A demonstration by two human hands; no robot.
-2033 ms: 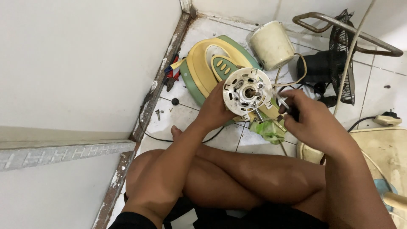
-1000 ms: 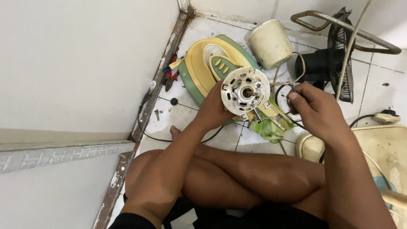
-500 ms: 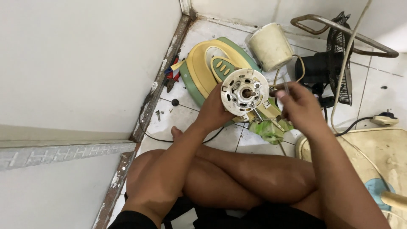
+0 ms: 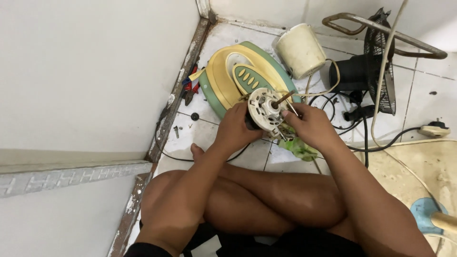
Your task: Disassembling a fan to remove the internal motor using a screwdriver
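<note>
Both hands grip a fan motor over the floor.
Left hand [image 4: 236, 127] steadies the fan motor [image 4: 265, 113] face-up; right hand [image 4: 307, 126] pinches its edge beside the shaft [image 4: 283, 99], above the tiled floor [image 4: 209, 128].

Fan motor [image 4: 265, 110] between both hands

1. Motor [image 4: 264, 110]: white plastic face, matt; bare metal shaft at its centre.
2. Base [image 4: 233, 76] at 11 o'clock of the motor: smooth, glossy yellow and green plastic.
3. Bucket [image 4: 300, 50] at 1 o'clock: dull, stained cream plastic.
4. Floor [image 4: 247, 154]: glazed white tile, scuffed and dirty.
5. Frame [image 4: 381, 31] at 2 o'clock: rusty metal tube.
</note>
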